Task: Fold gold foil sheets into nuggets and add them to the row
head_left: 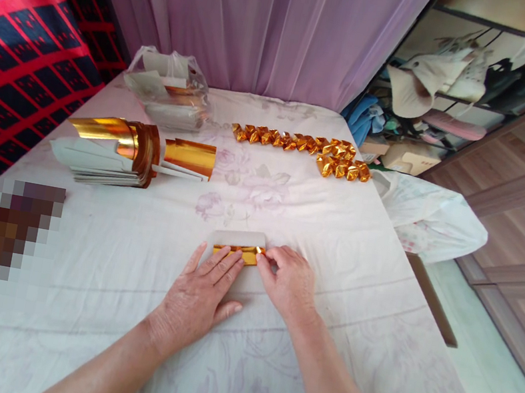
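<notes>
A small sheet of gold foil paper (250, 257) lies on the cloth in front of me, its front part folded over to show gold and its far part (239, 238) pale. Flat across the gold fold rests my left hand (199, 290), fingers stretched out and thumb apart. My right hand (289, 280) pinches the right end of the same paper between thumb and forefinger. Farther off, folded gold paper pieces (292, 141) lie in a row, with a shorter row (343, 169) just in front at its right end.
A stack of gold-and-white paper sheets (111, 160) sits at the left, beside a loose curled gold sheet (191, 157). Behind stands a clear plastic bag (167, 88) of paper. A white bag (436, 217) hangs by the right edge, near a shelf (430, 111) of hats and shoes.
</notes>
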`<act>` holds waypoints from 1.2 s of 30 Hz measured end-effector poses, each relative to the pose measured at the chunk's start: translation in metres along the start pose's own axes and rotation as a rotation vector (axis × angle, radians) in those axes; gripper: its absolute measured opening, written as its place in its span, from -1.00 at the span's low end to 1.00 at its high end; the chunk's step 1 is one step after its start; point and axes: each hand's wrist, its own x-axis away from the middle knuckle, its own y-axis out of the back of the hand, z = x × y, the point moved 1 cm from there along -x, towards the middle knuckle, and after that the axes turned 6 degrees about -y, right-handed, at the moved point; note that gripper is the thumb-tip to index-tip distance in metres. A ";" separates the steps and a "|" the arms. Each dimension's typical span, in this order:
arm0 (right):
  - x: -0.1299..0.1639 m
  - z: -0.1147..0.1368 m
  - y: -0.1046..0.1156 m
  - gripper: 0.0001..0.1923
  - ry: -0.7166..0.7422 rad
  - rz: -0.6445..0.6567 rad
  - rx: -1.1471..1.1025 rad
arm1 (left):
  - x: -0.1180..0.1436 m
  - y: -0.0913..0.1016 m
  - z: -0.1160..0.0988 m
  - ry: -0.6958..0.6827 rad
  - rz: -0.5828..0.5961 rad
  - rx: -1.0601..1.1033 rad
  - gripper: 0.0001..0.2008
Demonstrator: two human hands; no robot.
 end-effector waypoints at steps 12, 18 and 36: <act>0.001 -0.002 -0.003 -0.89 -0.055 -0.055 -0.087 | 0.002 -0.002 0.000 0.020 0.037 0.042 -0.38; 0.002 -0.005 -0.004 -0.92 -0.051 -0.038 -0.116 | 0.002 -0.002 0.000 0.036 0.060 0.052 -0.39; 0.005 -0.004 -0.002 -0.92 0.063 -0.012 -0.065 | 0.000 0.000 -0.002 0.055 0.068 0.073 -0.41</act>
